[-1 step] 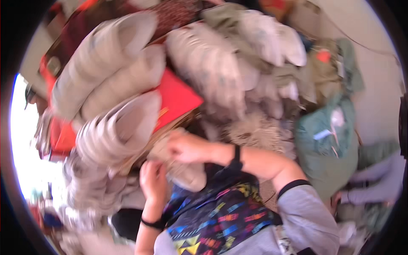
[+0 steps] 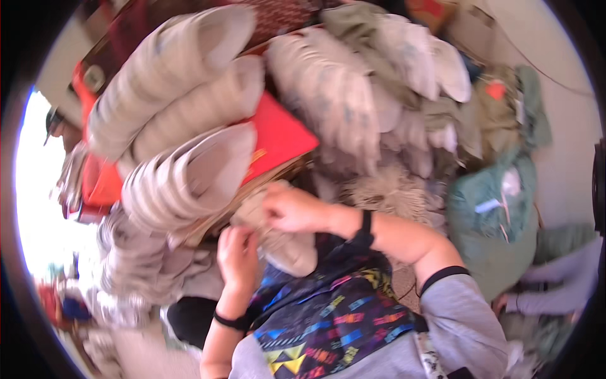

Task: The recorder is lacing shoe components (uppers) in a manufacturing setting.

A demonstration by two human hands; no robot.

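Observation:
A pale beige shoe upper (image 2: 293, 254) lies across my lap, against a dark apron (image 2: 341, 316) with bright prints. My right hand (image 2: 291, 210) is closed on the upper's far part, its fingers bent down into the fabric. Beside the upper's left edge, my left hand (image 2: 238, 258) is closed, with the fingertips pinched together. Whatever is in that pinch is too small or too blurred to make out. Both wrists wear black bands.
Nested stacks of beige uppers (image 2: 183, 183) rise at the left, beside a red sheet (image 2: 281, 139) on a table. More layered pale pieces (image 2: 328, 88) are heaped at the far middle. A bundle of cream strings (image 2: 391, 192) and a green sack (image 2: 489, 215) sit rightward. Another person's sleeve (image 2: 562, 278) shows far right.
The whole scene sits slightly further right in the picture and is less smeared. Both hands keep nearly the same pose at the shoe upper.

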